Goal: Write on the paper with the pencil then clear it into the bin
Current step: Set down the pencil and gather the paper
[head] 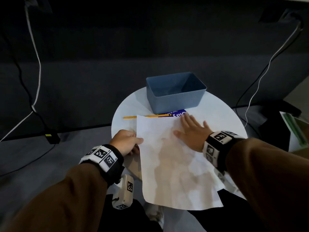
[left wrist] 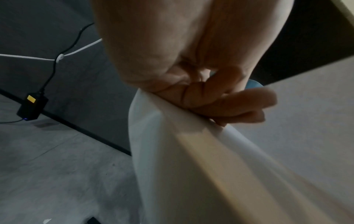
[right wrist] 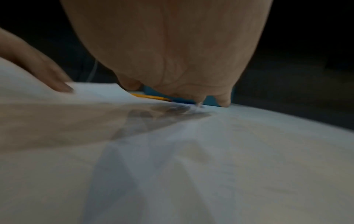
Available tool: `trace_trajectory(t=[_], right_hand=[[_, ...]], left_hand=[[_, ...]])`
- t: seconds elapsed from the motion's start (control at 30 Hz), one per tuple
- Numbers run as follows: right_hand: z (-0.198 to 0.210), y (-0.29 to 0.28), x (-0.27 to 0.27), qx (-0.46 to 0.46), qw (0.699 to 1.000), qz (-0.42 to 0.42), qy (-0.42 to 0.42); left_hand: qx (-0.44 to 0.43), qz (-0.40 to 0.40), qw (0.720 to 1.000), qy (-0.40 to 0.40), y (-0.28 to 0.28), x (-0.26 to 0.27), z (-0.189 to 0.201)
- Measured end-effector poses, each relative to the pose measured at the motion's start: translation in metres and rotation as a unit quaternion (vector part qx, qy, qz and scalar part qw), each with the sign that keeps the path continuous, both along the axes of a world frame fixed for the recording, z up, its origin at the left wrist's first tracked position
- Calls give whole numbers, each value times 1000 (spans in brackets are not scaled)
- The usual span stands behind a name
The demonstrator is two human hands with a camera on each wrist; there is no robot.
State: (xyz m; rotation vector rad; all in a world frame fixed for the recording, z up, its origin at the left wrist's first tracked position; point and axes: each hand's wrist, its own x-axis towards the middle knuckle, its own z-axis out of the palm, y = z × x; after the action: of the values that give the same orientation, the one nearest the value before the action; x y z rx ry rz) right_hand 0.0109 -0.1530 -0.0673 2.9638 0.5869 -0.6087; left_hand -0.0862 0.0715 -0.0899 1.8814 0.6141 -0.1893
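A white sheet of paper [head: 173,158] lies on the small round white table [head: 127,104], its near end hanging over the table's front edge. My left hand [head: 128,141] pinches the paper's left edge, thumb on top and fingers curled underneath [left wrist: 229,106]. My right hand [head: 192,131] lies flat on the paper's far right part with fingers spread. A yellow pencil [head: 132,117] lies on the table just beyond the paper's far edge, partly hidden by it; it also shows under my right palm [right wrist: 151,97]. The blue bin [head: 175,91] stands behind, with nothing visible inside.
A purple printed card [head: 173,113] pokes out between the bin and the paper. Black and white cables [head: 36,67] hang at the left, with a black adapter [head: 52,138] on the grey floor. A dark bag and a box [head: 294,129] sit at the right.
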Motion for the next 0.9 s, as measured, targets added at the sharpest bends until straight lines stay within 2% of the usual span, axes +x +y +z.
trace_trajectory(t=[0.13, 0.2, 0.3, 0.43, 0.53, 0.57, 0.7, 0.8, 0.9], right_hand=[[8, 50, -35, 69, 992, 103, 28], [6, 61, -44, 50, 987, 143, 48], [0, 52, -41, -14, 986, 155, 58], [-2, 38, -37, -11, 986, 159, 50], [-3, 41, -39, 4, 988, 148, 47], [0, 41, -39, 16, 989, 140, 45], [23, 25, -43, 71, 990, 119, 25], [35, 1, -52, 55, 989, 130, 35], [33, -21, -63, 31, 990, 131, 45]], left_hand=[[-1, 0, 1000, -7, -5, -1, 3], [20, -7, 1000, -9, -7, -2, 5], [88, -30, 996, 2, -10, -4, 8], [132, -45, 990, 16, -13, -5, 28], [135, 23, 989, -53, -8, 1, 45], [146, 16, 986, -75, -9, 3, 48], [249, -160, 954, -48, -22, 2, 52], [295, -242, 924, 22, -30, -1, 50], [342, -318, 880, 87, -40, -5, 52]])
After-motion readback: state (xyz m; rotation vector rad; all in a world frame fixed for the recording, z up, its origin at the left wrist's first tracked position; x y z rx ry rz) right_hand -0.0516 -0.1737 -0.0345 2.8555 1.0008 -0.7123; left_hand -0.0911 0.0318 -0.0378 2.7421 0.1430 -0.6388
